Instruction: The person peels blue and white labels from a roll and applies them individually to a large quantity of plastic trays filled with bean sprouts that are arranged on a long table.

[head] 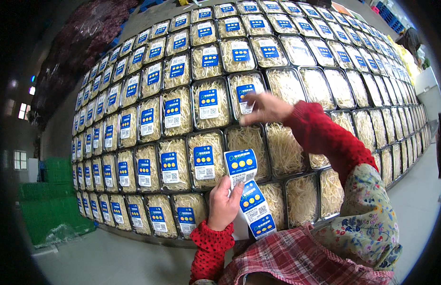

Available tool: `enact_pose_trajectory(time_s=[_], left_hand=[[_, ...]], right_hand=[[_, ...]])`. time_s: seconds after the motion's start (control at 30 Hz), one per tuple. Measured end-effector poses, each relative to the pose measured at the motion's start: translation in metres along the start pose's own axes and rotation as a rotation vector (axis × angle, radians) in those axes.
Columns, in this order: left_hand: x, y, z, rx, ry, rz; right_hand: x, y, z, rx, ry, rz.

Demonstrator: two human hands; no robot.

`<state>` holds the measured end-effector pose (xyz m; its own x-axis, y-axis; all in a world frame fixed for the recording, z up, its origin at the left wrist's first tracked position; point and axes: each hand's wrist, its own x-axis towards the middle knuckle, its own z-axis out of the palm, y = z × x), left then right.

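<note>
My left hand [223, 206] pinches a strip of blue-and-white printed labels [254, 201] between thumb and fingers, low in the middle of the view. The strip hangs down beside the plaid apron. My right hand [265, 107] is over a black tray of bean sprouts [247, 85] that bears a blue-and-white label [244, 93]; its fingers are apart and partly cover that label. Just below it is a tray of sprouts with no label visible on its uncovered part [245, 139]. Trays to the left bear labels, while several near trays to the right show none.
Rows of film-covered sprout trays [206, 162] spread across a wide surface. Green crates [46, 203] stand at the left, with dark reddish net sacks [88, 39] behind. A person [410, 41] is at the far right near a white container [426, 81]. Blue pallets [389, 17] lie beyond.
</note>
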<state>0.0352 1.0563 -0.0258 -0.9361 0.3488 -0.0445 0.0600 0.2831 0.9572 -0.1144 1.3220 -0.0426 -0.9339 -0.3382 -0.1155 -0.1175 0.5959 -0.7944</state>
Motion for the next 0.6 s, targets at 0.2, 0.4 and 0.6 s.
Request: enact_pose_trajectory(time_s=[0.2, 0.4, 0.6], left_hand=[[-0.015, 0.008, 0.012, 0.212, -0.022, 0.128], [-0.059, 0.007, 0.013, 0.103, -0.119, 0.120], [-0.096, -0.008, 0.020, 0.003, 0.080, 0.101]], right_hand=[[-0.090, -0.057, 0.050, 0.518, -0.262, -0.045], [-0.113, -0.070, 0.060, 0.286, -0.406, -0.060], [-0.150, -0.095, 0.097, 0.205, -0.208, -0.261]])
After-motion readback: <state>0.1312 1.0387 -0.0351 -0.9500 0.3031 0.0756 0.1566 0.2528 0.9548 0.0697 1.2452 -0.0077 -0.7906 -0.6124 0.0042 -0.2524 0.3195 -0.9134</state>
